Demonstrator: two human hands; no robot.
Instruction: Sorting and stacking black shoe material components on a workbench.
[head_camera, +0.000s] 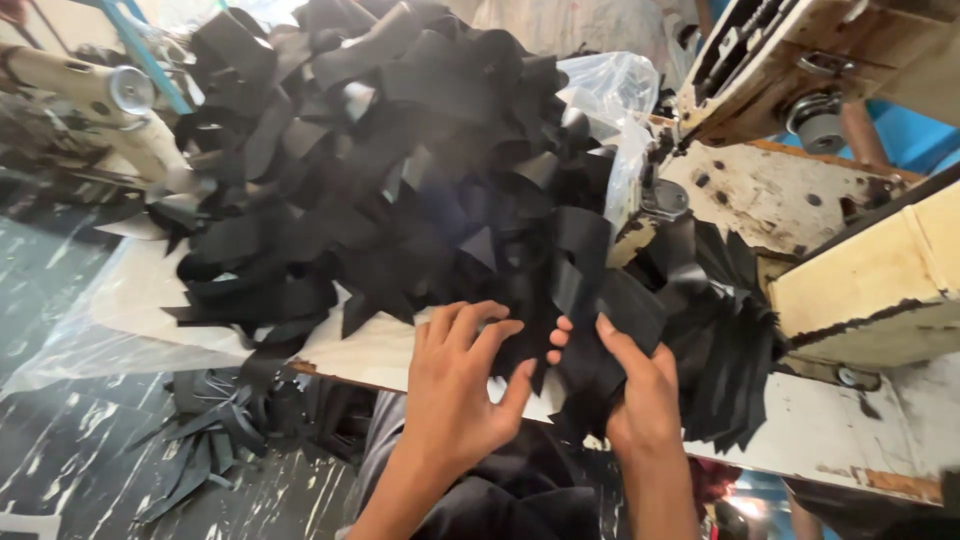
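From my remote seat I see both bare hands low in the head view, at about 6 o'clock. My left hand (455, 385) lies with its fingers spread wide and slightly curled, fingertips touching the near edge of the big heap of black cut fabric strips (400, 170) that fills the middle of the frame and climbs toward 12 o'clock. That hand grips nothing that I can make out; it rests on the cloth.

My right hand (640, 390), just to the 3 o'clock side of the left, is pinched around a folded black fabric piece (615, 320); the thumb presses on its near face and the other fingers wrap behind it, with two fingertips peeking out at its left edge. The piece stands up from the hand and touches the heap above it.

The heap sits on a worn white work table (830, 430) with chipped edges, partly over a clear plastic sheet (110, 320) that drapes off toward 9 o'clock. A crumpled clear plastic bag (610, 90) pokes out of the heap near 1 o'clock. A cream-coloured, scuffed sewing machine (860, 270) takes up the 3 o'clock side. More black fabric scraps (215, 430) lie on the dark streaked floor (60, 470) at 7 o'clock. A fan of black pointed strips (735, 370) hangs beside my right hand at 4 o'clock.
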